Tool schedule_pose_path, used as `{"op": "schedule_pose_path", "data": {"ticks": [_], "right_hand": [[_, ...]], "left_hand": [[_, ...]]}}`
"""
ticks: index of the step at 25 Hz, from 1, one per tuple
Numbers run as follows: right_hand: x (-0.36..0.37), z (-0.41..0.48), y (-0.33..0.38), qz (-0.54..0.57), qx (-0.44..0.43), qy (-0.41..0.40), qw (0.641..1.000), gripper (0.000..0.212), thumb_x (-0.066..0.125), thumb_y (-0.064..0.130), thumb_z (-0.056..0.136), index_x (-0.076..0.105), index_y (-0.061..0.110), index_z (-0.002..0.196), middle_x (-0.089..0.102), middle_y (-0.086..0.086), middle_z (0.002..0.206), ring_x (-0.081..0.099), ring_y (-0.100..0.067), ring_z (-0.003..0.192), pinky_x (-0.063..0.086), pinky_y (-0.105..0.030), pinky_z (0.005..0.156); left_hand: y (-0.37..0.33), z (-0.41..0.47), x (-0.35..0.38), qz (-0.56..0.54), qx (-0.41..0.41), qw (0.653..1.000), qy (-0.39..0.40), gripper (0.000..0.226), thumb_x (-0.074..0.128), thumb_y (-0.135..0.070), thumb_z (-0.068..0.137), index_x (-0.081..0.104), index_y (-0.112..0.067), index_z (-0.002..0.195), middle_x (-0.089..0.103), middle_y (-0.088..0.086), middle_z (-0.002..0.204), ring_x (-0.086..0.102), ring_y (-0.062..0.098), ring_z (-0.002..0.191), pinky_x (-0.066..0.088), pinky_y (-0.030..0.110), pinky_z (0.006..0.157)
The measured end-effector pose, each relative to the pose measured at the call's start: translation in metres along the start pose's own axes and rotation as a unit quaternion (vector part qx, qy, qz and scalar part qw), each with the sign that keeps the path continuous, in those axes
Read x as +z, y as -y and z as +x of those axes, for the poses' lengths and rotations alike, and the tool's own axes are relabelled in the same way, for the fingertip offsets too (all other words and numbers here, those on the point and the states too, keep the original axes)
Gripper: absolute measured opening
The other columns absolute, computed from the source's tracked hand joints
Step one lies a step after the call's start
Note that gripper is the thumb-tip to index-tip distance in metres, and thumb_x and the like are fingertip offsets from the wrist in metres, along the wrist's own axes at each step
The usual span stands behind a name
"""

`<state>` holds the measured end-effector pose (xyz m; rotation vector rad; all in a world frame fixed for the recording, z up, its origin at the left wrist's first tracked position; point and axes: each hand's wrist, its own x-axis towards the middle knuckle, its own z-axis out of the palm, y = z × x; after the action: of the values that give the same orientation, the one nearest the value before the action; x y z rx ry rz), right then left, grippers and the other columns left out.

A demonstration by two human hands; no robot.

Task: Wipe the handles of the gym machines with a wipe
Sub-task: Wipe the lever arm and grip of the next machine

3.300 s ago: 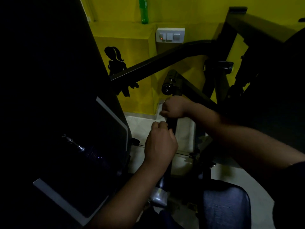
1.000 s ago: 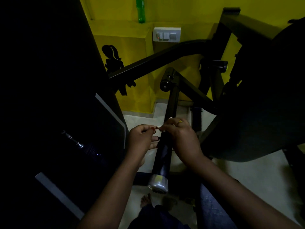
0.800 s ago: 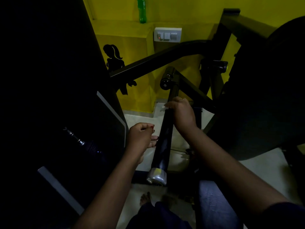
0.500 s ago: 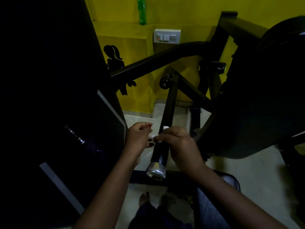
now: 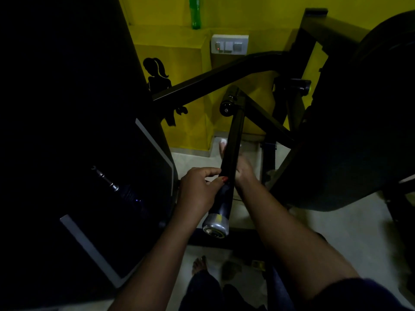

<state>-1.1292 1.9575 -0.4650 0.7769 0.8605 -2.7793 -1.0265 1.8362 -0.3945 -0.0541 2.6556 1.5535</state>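
Note:
A black machine handle (image 5: 232,140) slopes down toward me and ends in a silver cap (image 5: 215,225). My right hand (image 5: 244,173) reaches round the bar from its right side. Its fingertips show on the bar's left side, holding a small white wipe (image 5: 223,140) against the bar. My left hand (image 5: 198,189) sits lower on the bar's left side, fingers curled, with thumb and forefinger pinching the handle. Most of the wipe is hidden behind the bar.
A dark weight-stack housing (image 5: 89,153) fills the left. A large dark seat pad (image 5: 359,131) and black frame bars (image 5: 224,75) crowd the right and back. A yellow wall carries a switch plate (image 5: 229,44) and a green bottle (image 5: 195,12). My bare foot (image 5: 198,264) is on the pale floor.
My right hand has slid with the wipe up the bar, away from me, from beside the left hand. My left hand has closed in on the bar and now pinches it.

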Motion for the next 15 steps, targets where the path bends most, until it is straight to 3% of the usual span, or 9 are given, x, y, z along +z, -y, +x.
{"op": "schedule_pose_path", "data": {"ticks": [3, 5, 7, 9, 10, 12, 13, 14, 15], "right_hand": [[-0.013, -0.048, -0.030, 0.157, 0.144, 0.144, 0.966, 0.019, 0.078, -0.003, 0.067, 0.068, -0.003, 0.083, 0.069, -0.013, 0.072, 0.070, -0.018, 0.060, 0.058, -0.026, 0.054], [-0.022, -0.081, -0.048, 0.165, 0.142, 0.160, 0.963, 0.028, 0.081, -0.001, 0.063, 0.065, -0.003, 0.086, 0.067, -0.015, 0.072, 0.068, -0.020, 0.061, 0.058, -0.028, 0.056], [-0.033, -0.113, -0.058, 0.093, 0.044, 0.078, 0.992, 0.024, 0.068, 0.009, 0.076, 0.062, -0.001, 0.097, 0.066, -0.016, 0.081, 0.066, -0.024, 0.069, 0.057, -0.033, 0.063], [-0.044, -0.128, -0.052, -0.059, -0.142, -0.023, 0.988, 0.014, 0.064, 0.008, 0.085, 0.064, 0.003, 0.098, 0.067, -0.013, 0.086, 0.063, -0.023, 0.076, 0.053, -0.033, 0.068], [-0.046, -0.132, -0.043, -0.177, -0.251, -0.045, 0.951, 0.009, 0.064, 0.008, 0.087, 0.067, 0.006, 0.096, 0.070, -0.007, 0.087, 0.065, -0.019, 0.079, 0.053, -0.031, 0.070], [-0.042, -0.134, -0.020, -0.450, -0.439, -0.048, 0.776, 0.010, 0.067, 0.009, 0.086, 0.073, 0.014, 0.093, 0.073, 0.005, 0.088, 0.068, -0.008, 0.082, 0.055, -0.027, 0.074], [-0.037, -0.137, -0.013, -0.537, -0.493, -0.029, 0.684, 0.014, 0.065, 0.009, 0.085, 0.074, 0.016, 0.093, 0.073, 0.005, 0.089, 0.068, -0.009, 0.082, 0.056, -0.029, 0.073], [-0.033, -0.144, -0.010, -0.596, -0.514, 0.000, 0.617, 0.018, 0.061, 0.013, 0.083, 0.075, 0.016, 0.094, 0.074, 0.002, 0.090, 0.068, -0.013, 0.081, 0.056, -0.031, 0.071], [-0.029, -0.156, -0.012, -0.626, -0.518, 0.036, 0.582, 0.025, 0.055, 0.019, 0.083, 0.075, 0.016, 0.097, 0.074, -0.002, 0.090, 0.068, -0.017, 0.081, 0.056, -0.031, 0.069]], "left_hand": [[0.001, 0.002, -0.002, 0.070, 0.014, 0.997, -0.031, 0.025, 0.074, -0.031, 0.081, 0.071, -0.030, 0.106, 0.053, -0.005, 0.110, 0.059, 0.011, 0.091, 0.048, 0.025, 0.080], [0.003, 0.004, -0.003, 0.084, 0.022, 0.995, -0.039, 0.024, 0.076, -0.033, 0.079, 0.071, -0.029, 0.103, 0.054, -0.005, 0.108, 0.060, 0.013, 0.093, 0.049, 0.027, 0.082], [0.004, 0.003, -0.003, 0.074, 0.023, 0.996, -0.036, 0.021, 0.075, -0.033, 0.080, 0.071, -0.027, 0.100, 0.061, -0.006, 0.105, 0.062, 0.014, 0.090, 0.051, 0.029, 0.081], [0.004, -0.003, -0.001, -0.004, 0.000, 1.000, -0.028, 0.009, 0.072, -0.024, 0.084, 0.073, -0.022, 0.093, 0.069, -0.005, 0.096, 0.066, 0.015, 0.088, 0.055, 0.032, 0.079], [0.004, -0.007, 0.000, -0.058, -0.021, 0.998, -0.019, 0.005, 0.070, -0.018, 0.086, 0.073, -0.020, 0.090, 0.072, -0.002, 0.091, 0.068, 0.016, 0.087, 0.056, 0.033, 0.077], [0.006, -0.017, -0.001, -0.131, -0.061, 0.989, -0.009, 0.010, 0.066, -0.011, 0.089, 0.072, -0.018, 0.086, 0.073, 0.001, 0.086, 0.069, 0.017, 0.085, 0.056, 0.029, 0.073], [0.006, -0.021, -0.003, -0.168, -0.081, 0.982, -0.005, 0.012, 0.063, -0.010, 0.091, 0.072, -0.017, 0.086, 0.073, 0.003, 0.085, 0.068, 0.018, 0.084, 0.055, 0.028, 0.071], [0.005, -0.026, -0.005, -0.218, -0.101, 0.971, -0.006, 0.013, 0.060, -0.010, 0.093, 0.071, -0.015, 0.087, 0.072, 0.005, 0.084, 0.068, 0.019, 0.083, 0.055, 0.027, 0.070], [0.003, -0.030, -0.007, -0.266, -0.124, 0.956, -0.013, 0.014, 0.057, -0.011, 0.095, 0.070, -0.012, 0.090, 0.072, 0.006, 0.083, 0.067, 0.019, 0.081, 0.054, 0.026, 0.070]]}}
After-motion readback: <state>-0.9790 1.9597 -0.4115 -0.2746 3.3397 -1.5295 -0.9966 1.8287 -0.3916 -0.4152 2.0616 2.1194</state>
